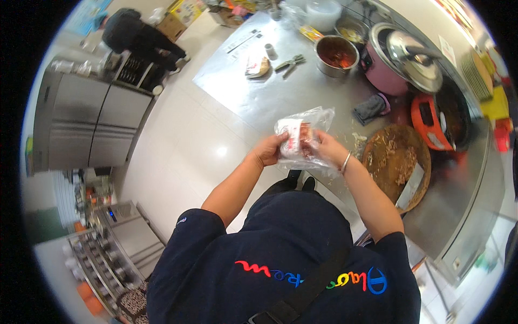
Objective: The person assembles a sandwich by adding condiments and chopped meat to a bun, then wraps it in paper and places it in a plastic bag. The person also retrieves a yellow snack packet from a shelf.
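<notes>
My left hand holds the left side of a paper-wrapped food item with reddish-brown filling showing. Clear plastic bag film surrounds the item, and my right hand, with a bangle at the wrist, grips the bag and the item's right side. Both hands are in front of my body, by the edge of the steel table. On the table beyond lie another wrapped food item, a small cup-like object and metal tongs or scissors.
At right a round wooden chopping board bears food scraps and a cleaver. Nearby are a dark cloth or glove, a steel pot of red food, a pink pot and an orange pot. Another person bends at upper left.
</notes>
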`<state>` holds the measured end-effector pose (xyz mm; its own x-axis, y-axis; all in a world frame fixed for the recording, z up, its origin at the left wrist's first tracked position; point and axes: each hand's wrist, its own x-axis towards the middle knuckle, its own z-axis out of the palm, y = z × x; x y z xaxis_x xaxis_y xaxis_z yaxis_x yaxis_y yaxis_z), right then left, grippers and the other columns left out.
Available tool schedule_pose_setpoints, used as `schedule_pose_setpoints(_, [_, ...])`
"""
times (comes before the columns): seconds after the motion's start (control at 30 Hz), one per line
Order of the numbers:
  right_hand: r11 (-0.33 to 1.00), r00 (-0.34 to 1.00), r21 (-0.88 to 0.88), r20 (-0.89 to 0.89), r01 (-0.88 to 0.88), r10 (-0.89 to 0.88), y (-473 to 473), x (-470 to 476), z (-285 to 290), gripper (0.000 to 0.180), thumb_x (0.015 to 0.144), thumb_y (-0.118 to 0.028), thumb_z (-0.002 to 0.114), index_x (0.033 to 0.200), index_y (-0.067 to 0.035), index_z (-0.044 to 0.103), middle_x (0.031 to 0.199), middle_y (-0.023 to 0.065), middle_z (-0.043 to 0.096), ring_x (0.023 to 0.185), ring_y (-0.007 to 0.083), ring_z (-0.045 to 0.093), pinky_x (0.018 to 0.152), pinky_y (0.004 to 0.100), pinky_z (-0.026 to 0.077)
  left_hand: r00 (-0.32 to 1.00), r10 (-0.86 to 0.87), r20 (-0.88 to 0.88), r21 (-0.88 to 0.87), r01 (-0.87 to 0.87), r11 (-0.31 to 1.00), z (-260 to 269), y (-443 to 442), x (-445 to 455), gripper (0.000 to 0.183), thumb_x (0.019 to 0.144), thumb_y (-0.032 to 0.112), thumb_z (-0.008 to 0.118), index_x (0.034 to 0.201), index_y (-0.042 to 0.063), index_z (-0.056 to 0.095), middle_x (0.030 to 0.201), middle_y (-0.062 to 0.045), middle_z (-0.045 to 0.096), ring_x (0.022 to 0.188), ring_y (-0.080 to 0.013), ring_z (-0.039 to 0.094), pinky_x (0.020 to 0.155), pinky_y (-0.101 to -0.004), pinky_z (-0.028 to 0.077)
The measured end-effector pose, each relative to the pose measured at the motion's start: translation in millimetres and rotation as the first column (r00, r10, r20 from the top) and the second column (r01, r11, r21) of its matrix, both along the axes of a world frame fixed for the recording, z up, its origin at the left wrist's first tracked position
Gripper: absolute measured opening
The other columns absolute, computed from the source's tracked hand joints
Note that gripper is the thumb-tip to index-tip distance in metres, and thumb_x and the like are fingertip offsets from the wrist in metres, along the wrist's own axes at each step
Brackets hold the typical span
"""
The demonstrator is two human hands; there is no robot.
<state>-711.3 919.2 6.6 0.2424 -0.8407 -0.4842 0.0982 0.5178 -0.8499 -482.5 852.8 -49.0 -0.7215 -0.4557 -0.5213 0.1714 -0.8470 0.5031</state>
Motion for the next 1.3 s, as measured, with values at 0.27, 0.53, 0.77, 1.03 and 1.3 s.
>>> schedule_pose_setpoints(0.27, [0.680,0.729,-0.424,-0.640,-0.599,0.243,42.5,28.5,104.5,0.041,0.094,-0.025,0.067,0.127,-0.002,0.057,0.102,0.0151,0.066,0.098,0.0261,0.066,0.086,0.0371,0.052,0.875,0.446,-0.187,0.188,-0.414,0.891,9.4,42.8,68.9,0.060,0.088,0.038,0.075,0.137,0.011,0.054,0.124,-0.010,0.065,0.112,-0.0239,0.065,0.101,-0.0437,0.053])
schedule_pose_setpoints(0.53, [0.682,0.822,-0.721,-0.460,-0.125,-0.337,-47.6,97.1,53.2,0.038,0.082,-0.014,0.077,0.115,-0.006,0.061,0.090,0.0111,0.063,0.086,0.0260,0.063,0.080,0.0378,0.051,0.952,0.285,-0.107,-0.138,-0.298,0.944,73.0,47.6,124.3,0.070,0.077,0.025,0.085,0.134,0.000,0.052,0.122,-0.017,0.066,0.109,-0.0334,0.068,0.105,-0.0453,0.051])
schedule_pose_setpoints(0.77, [0.776,0.921,-0.540,-0.365,-0.327,0.134,-98.0,166.0,36.0,0.017,0.089,-0.015,0.075,0.095,-0.003,0.065,0.092,0.0029,0.064,0.079,0.0126,0.056,0.075,0.0275,0.048,0.825,0.556,-0.104,0.142,-0.541,0.829,43.9,20.4,247.9,0.048,0.092,0.022,0.068,0.132,-0.001,0.054,0.123,-0.016,0.066,0.110,-0.0280,0.068,0.100,-0.0409,0.054])
schedule_pose_setpoints(1.03, [0.816,0.891,-0.534,-0.451,-0.219,-0.055,-140.1,261.7,67.7,0.046,0.083,-0.027,0.080,0.118,-0.004,0.062,0.111,0.0116,0.064,0.100,0.0203,0.060,0.089,0.0348,0.048,0.714,0.641,0.280,-0.252,-0.590,0.767,50.3,-30.4,385.7,0.045,0.093,0.016,0.067,0.132,-0.001,0.055,0.119,-0.014,0.068,0.103,-0.0273,0.069,0.095,-0.0411,0.056])
schedule_pose_setpoints(1.3, [0.412,0.290,-0.331,-0.944,-0.849,-0.160,-156.1,424.1,53.0,0.070,0.080,-0.034,0.077,0.139,-0.009,0.050,0.128,0.0215,0.059,0.120,0.0362,0.057,0.101,0.0479,0.045,0.789,0.537,0.299,-0.199,-0.498,0.844,81.1,-60.7,426.8,0.045,0.091,0.015,0.070,0.132,0.001,0.056,0.118,-0.012,0.068,0.103,-0.0250,0.069,0.091,-0.0402,0.057])
